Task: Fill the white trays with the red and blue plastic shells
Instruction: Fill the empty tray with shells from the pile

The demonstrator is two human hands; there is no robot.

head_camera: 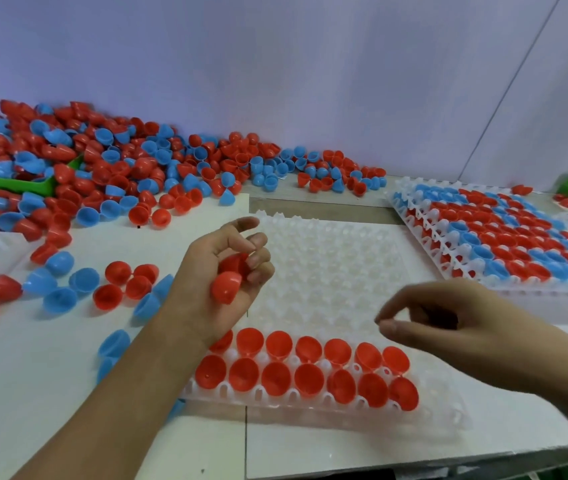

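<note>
Two rows of red shells (305,370) fill the near edge of the white tray (338,271), open mouths up and tipped slightly toward the camera; the rest of its cells stand bare, running back to the far edge. Tray lies flat on the worktop (50,393), long side across the view. Left hand (227,271) hovers over the tray's left edge, palm up, fingers curled round a small clutch of red shells (227,285), the lowest one dome outward. Right hand (448,323) hangs over the tray's right part, thumb and forefinger tips nearly meeting; whether anything is pinched there, cannot tell. Loose red and blue shells (78,289) lie scattered left of the tray, pointing every way, and a big mixed heap (119,168) banks against the back wall, spilling over a green bin (8,183). A filled tray (504,244) sits at right, angled, well apart from the hands. Bare worktop shows in front of the tray.
</note>
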